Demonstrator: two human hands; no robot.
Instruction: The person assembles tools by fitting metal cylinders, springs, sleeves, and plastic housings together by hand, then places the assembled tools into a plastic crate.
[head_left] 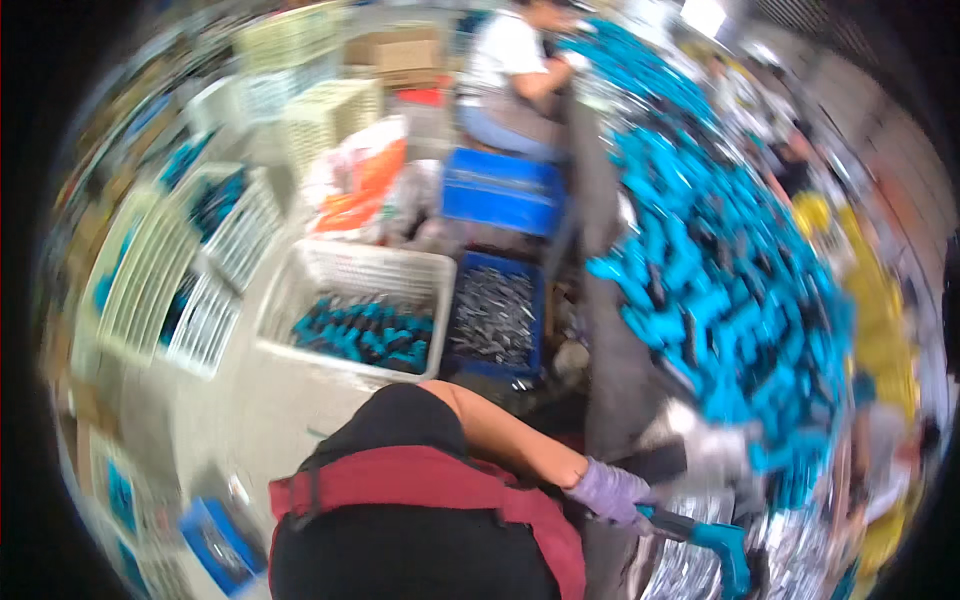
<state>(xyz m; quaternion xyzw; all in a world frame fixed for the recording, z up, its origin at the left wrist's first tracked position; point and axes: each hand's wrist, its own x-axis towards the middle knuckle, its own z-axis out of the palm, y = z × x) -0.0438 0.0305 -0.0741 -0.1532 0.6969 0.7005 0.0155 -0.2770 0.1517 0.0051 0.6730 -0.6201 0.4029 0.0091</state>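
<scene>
My left hand (pixel 612 494), in a purple glove, reaches to the right at the lower middle. Its fingers are closed on the near end of a teal-and-black tool (pixel 722 546) with a bent, pistol-like head. The picture is blurred, so the tool's exact kind is unclear. Beneath and beside the tool lie shiny silver pieces (pixel 686 575) on the work surface. Farther up the table spreads a large heap of similar teal-and-black tools (pixel 720 270). I do not see my right hand.
A white crate (pixel 405 256) of teal-and-black parts stands beside a blue crate (pixel 541 330) of small metal pieces. Behind them is another blue crate (pixel 500 190). A co-worker (pixel 505 60) sits at the table's far end. White crates (pixel 150 275) stand at the left.
</scene>
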